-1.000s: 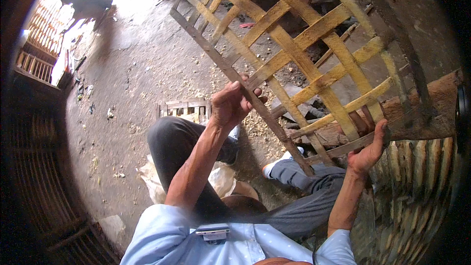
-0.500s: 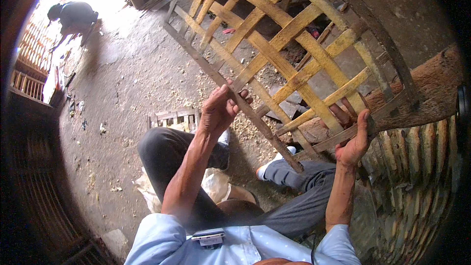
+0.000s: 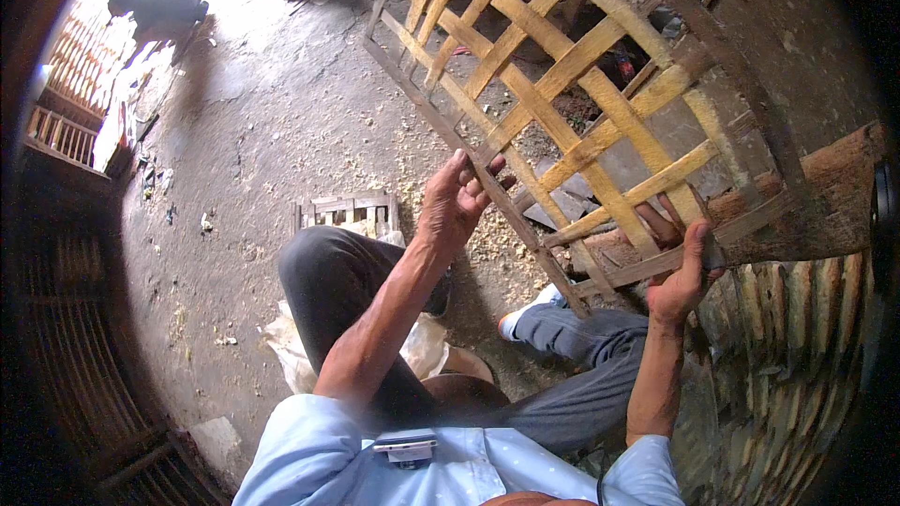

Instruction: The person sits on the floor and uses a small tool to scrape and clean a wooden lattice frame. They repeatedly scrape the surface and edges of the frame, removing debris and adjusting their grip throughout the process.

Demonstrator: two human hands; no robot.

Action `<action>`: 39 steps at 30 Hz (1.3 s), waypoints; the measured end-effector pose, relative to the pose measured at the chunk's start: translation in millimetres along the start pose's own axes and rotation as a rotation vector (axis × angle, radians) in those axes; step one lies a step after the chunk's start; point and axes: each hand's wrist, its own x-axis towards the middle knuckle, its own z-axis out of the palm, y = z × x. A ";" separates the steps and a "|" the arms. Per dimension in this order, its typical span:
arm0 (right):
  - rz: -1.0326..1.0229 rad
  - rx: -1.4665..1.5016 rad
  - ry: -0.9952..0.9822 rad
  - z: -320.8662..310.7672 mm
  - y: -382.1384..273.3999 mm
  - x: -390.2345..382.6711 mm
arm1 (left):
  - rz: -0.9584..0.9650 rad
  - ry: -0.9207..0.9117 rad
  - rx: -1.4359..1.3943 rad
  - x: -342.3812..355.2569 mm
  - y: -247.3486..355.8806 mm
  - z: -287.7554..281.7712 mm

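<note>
In front of me is a large open-weave lattice panel (image 3: pixel 619 114), made of yellowish flat slats in a darker wooden frame. It is held raised and tilted, over my lower legs and the floor. My left hand (image 3: pixel 453 204) has its fingers curled at the long left rail, about halfway along. At the near right corner my right hand (image 3: pixel 679 286) grips the bottom rail, its thumb in front and its fingers reaching through behind the slats. Parts of the fingers of both hands are hidden by the wood.
Behind the panel's near right corner lies a thick log (image 3: pixel 825 178). A smaller slatted frame (image 3: pixel 347 204) lies beyond my left knee, near pale shavings (image 3: pixel 478 272). A whitish sack (image 3: pixel 292 356) is beside my leg. Another person (image 3: pixel 167 11) bends down at the far left. Ribbed slats (image 3: pixel 778 337) stand at right.
The whole view has shifted slightly. The panel has turned a little, its far left corner swinging to the right. Both hands keep their places on its rails.
</note>
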 end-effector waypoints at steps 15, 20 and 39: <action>-0.029 -0.060 -0.035 -14.4 15.4 10.2 | 0.029 0.318 0.303 6.1 8.7 -20.3; -0.054 -0.117 -0.149 13.8 -1.9 -5.3 | 0.003 0.358 0.249 8.0 3.3 -9.1; -0.193 -0.562 -0.364 28.2 -3.5 -3.6 | 0.383 -0.035 1.639 -30.8 22.6 28.5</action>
